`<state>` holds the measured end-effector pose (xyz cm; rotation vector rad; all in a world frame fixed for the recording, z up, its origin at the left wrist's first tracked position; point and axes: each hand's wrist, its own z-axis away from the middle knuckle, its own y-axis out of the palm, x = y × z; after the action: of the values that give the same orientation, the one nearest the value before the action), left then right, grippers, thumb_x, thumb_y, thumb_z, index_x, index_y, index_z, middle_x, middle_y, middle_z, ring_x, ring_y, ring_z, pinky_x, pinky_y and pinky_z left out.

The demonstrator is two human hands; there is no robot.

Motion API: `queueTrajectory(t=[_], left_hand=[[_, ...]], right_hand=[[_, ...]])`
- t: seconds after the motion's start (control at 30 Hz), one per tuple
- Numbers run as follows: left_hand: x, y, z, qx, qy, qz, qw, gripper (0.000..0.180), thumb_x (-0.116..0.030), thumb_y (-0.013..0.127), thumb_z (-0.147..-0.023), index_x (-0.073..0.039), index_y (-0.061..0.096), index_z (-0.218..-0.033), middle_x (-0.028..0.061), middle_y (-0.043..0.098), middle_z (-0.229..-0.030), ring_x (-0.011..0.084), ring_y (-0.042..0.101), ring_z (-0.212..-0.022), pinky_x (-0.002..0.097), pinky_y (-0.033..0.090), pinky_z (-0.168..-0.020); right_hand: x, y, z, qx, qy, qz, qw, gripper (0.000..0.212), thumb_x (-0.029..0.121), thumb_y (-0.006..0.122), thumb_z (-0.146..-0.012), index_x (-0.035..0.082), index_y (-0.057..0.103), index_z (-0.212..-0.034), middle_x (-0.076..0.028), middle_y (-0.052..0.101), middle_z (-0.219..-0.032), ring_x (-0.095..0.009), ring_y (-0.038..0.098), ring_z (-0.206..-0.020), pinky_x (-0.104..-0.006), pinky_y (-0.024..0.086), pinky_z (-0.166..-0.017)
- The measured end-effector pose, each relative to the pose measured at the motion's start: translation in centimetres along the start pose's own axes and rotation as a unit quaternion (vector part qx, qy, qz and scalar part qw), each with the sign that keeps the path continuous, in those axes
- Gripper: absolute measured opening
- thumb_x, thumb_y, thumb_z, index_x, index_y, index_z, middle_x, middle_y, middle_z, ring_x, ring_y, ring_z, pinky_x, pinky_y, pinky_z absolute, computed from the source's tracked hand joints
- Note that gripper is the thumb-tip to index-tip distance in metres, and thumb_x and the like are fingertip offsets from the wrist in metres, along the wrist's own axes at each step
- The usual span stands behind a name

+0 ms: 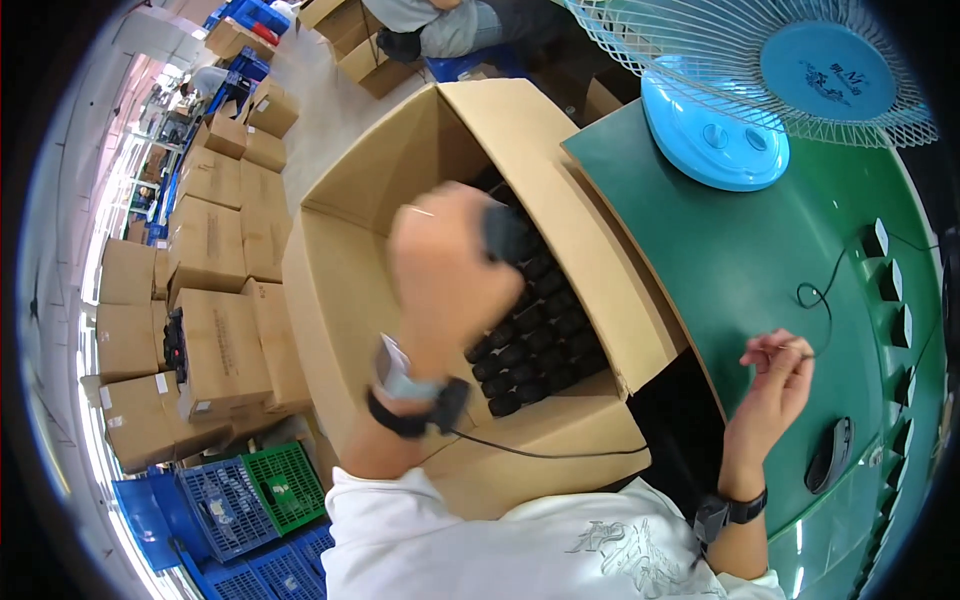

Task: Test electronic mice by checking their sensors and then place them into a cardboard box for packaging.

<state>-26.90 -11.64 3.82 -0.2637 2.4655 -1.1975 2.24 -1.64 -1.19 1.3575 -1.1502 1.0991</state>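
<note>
My left hand [450, 265], blurred by motion, is over the open cardboard box [345, 270]. It is closed round a small black rounded piece [505, 233], whose kind I cannot make out. Inside the box, rows of similar black rounded pieces [540, 345] fill the right side. Above the green table [690, 240] is my right hand [778, 385], its fingers curled together. A thin black cable [830, 310] runs close to those fingertips; whether they grip it or something else cannot be made out.
A blue fan [715, 135] stands on the table's far part. Beside my right forearm lies a black computer mouse [830, 455], with several small dark pieces [890, 280] along the right edge. Stacked cartons [210, 240] and blue and green crates [285, 485] occupy the left. Another person [440, 30] sits beyond the box.
</note>
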Motion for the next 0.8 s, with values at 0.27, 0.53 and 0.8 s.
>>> queueTrajectory(t=[0.27, 0.53, 0.8], left_hand=[[33.4, 13.8, 6.5, 0.162, -0.396, 0.082, 0.9, 0.03, -0.02, 0.064, -0.077, 0.007, 0.066, -0.089, 0.027, 0.07, -0.083, 0.0347, 0.068, -0.083, 0.0468, 0.053, -0.08], [36.5, 18.7, 11.3, 0.128, -0.393, -0.093, 0.906, 0.052, -0.019, 0.076, -0.082, -0.002, 0.055, -0.126, 0.0264, 0.068, -0.115, 0.0461, 0.065, -0.109, 0.0493, 0.051, -0.095], [40.4, 22.7, 12.1, 0.129, -0.434, 0.12, 0.884, 0.05, -0.012, 0.059, -0.092, -0.003, 0.058, -0.141, 0.0208, 0.063, -0.135, 0.0348, 0.062, -0.118, 0.0374, 0.047, -0.103]], right_hand=[[-3.4, -2.3, 0.8, 0.104, -0.023, 0.202, 0.974, 0.009, 0.008, 0.053, -0.105, 0.0, 0.053, -0.101, -0.006, 0.06, -0.097, -0.011, 0.053, -0.079, -0.0233, 0.045, -0.072], [-2.9, -2.0, 0.2, 0.127, -0.044, 0.214, 0.968, 0.007, 0.0, 0.055, -0.099, 0.0, 0.05, -0.095, -0.01, 0.057, -0.088, -0.016, 0.052, -0.074, -0.0263, 0.044, -0.069], [-2.9, -2.5, 0.2, 0.181, -0.044, 0.245, 0.951, 0.009, 0.005, 0.053, -0.103, 0.0, 0.047, -0.099, -0.008, 0.053, -0.092, -0.014, 0.051, -0.08, -0.0253, 0.045, -0.076]])
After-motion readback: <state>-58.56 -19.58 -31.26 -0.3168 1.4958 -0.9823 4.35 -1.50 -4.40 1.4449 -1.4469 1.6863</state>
